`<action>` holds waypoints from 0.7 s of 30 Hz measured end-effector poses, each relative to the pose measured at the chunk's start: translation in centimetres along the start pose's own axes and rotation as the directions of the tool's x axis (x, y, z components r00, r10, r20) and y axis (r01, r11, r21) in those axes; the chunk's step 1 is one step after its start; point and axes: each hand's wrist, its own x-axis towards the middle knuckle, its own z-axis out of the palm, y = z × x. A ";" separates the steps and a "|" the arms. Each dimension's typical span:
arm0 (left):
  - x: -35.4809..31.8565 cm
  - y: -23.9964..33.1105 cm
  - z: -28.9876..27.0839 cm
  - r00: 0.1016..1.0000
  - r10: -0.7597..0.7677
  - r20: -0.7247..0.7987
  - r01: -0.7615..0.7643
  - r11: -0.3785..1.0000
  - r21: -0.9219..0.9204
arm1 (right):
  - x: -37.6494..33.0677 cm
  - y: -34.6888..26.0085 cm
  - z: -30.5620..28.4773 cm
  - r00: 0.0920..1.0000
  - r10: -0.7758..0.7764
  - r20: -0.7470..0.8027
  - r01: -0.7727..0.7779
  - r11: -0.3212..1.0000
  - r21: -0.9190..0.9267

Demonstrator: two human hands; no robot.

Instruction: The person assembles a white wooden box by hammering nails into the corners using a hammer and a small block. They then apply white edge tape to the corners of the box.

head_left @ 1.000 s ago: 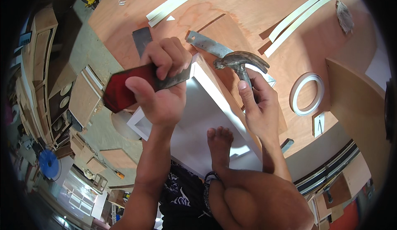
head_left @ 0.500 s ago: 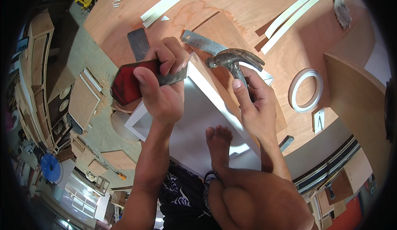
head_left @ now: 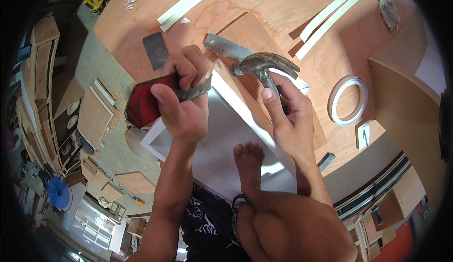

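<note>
In my left hand point(head_left: 186, 94) is a flat, red-and-grey metal blade-like piece point(head_left: 147, 99); its exact kind I cannot make out. The fingers curl over its grey end, next to the top corner of a white open box point(head_left: 153, 137). My right hand point(head_left: 293, 118) grips a claw hammer point(head_left: 262, 66) by its dark handle, close under the head. The hammer head is held above the box's right side, apart from the blade piece. My bare foot point(head_left: 249, 163) rests inside the box. A steel strip point(head_left: 226, 46) with a hole lies beyond the hammer.
On the plywood top point(head_left: 198, 7) lie a dark rectangular plate point(head_left: 155, 49), pale edging strips point(head_left: 330, 16), a white tape roll point(head_left: 348, 100) and a metal bar point(head_left: 326, 161). A wooden panel point(head_left: 406, 87) stands at right. Boards point(head_left: 96, 113) and a blue disc point(head_left: 57, 193) are at left.
The whole view shifts very slightly. Both hands keep their grip, and the hammer stays at almost the same place over the box.
</note>
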 end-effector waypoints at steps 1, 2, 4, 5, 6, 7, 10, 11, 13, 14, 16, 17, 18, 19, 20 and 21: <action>0.0 0.0 0.0 1.000 0.000 0.002 0.000 1.000 -0.002 | 0.0 0.1 0.1 1.000 -0.013 -0.004 0.013 1.000 0.005; 0.0 -0.1 0.0 1.000 0.000 0.005 0.000 1.000 -0.005 | 0.0 0.5 0.2 0.999 -0.034 -0.010 0.034 0.999 0.017; -0.1 -0.2 0.1 1.000 0.017 0.018 -0.017 1.000 -0.004 | 0.1 0.4 0.3 1.000 -0.030 -0.005 0.030 0.999 0.022; -0.1 -0.2 0.1 0.999 0.025 0.024 -0.025 1.000 -0.004 | 0.1 -0.2 0.1 1.000 -0.003 0.006 0.002 1.000 0.013; -0.1 -0.4 0.0 0.998 0.048 0.051 -0.047 0.999 -0.006 | 0.1 -0.6 0.1 1.000 0.025 0.016 -0.025 1.000 0.001; -0.1 -0.6 -0.2 0.995 0.070 0.078 -0.069 0.998 -0.010 | 0.1 -0.6 0.1 1.000 -0.001 0.008 0.001 1.000 -0.007; -0.4 -0.7 0.3 0.994 0.086 0.063 -0.089 0.995 0.050 | 0.2 -0.7 0.1 0.997 -0.080 -0.007 0.080 0.997 -0.007; -0.5 -0.7 0.6 0.996 0.084 0.041 -0.088 0.993 0.081 | 0.1 -0.8 0.0 0.995 -0.104 -0.009 0.104 0.995 0.005; -0.9 -0.8 0.4 0.996 0.082 0.034 -0.085 0.992 0.096 | 0.1 -2.0 -1.0 0.972 -0.236 -0.002 0.236 0.971 -0.042; -1.1 -1.0 0.2 0.996 0.081 0.029 -0.083 0.991 0.102 | 0.4 -2.8 -1.9 0.942 -0.334 0.013 0.334 0.937 -0.099; -1.1 -1.7 -0.6 0.995 0.091 0.047 -0.096 0.987 0.132 | 0.4 -5.6 -3.1 0.889 -0.454 0.059 0.458 0.880 -0.130; -1.2 -1.9 -0.8 0.994 0.095 0.055 -0.103 0.984 0.145 | 0.4 -7.2 -3.5 0.844 -0.527 0.100 0.536 0.833 -0.137; -1.5 -1.6 -0.6 0.996 0.090 0.018 -0.092 0.985 0.147 | 0.5 -8.6 -3.9 0.789 -0.598 0.142 0.614 0.778 -0.133; -1.6 -1.2 -0.1 0.996 0.083 -0.013 -0.080 0.987 0.141 | 0.6 -9.9 -4.4 0.728 -0.662 0.178 0.684 0.717 -0.133; -1.7 -1.0 0.2 0.996 0.075 -0.045 -0.068 0.989 0.134 | 0.8 -11.1 -4.8 0.661 -0.714 0.230 0.749 0.649 -0.135; -1.7 -1.2 0.4 0.995 0.095 -0.012 -0.092 0.981 0.173 | 0.8 -12.5 -5.5 0.590 -0.758 0.278 0.806 0.574 -0.146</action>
